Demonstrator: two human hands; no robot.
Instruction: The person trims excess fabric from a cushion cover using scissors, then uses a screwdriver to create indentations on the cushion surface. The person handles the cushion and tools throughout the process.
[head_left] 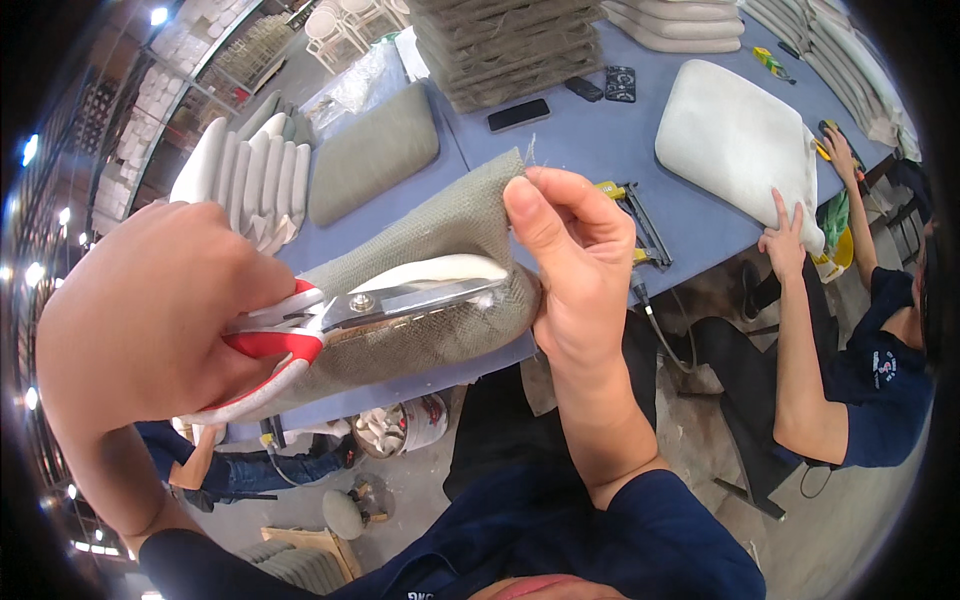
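Note:
My left hand (170,310) is closed round the handles of a pair of red-and-white scissors (410,302). Their metal blades lie along the open edge of an olive-grey fabric cover (430,215) on a seat cushion. White padding (435,270) shows in the gap beside the blades. At the cushion's end, my right hand (580,250) pinches the fabric's frayed upper corner between thumb and fingers. Whether the blades are biting into cloth cannot be made out. The cushion is tilted up in front of me at the table edge.
On the blue table (470,165) lie an olive cushion (375,155), a phone (519,115), a yellow-and-black staple gun (640,225) and stacked covers (505,50). At right a co-worker's hands (785,235) touch a pale cushion (735,145). A bucket of scraps (420,420) stands below.

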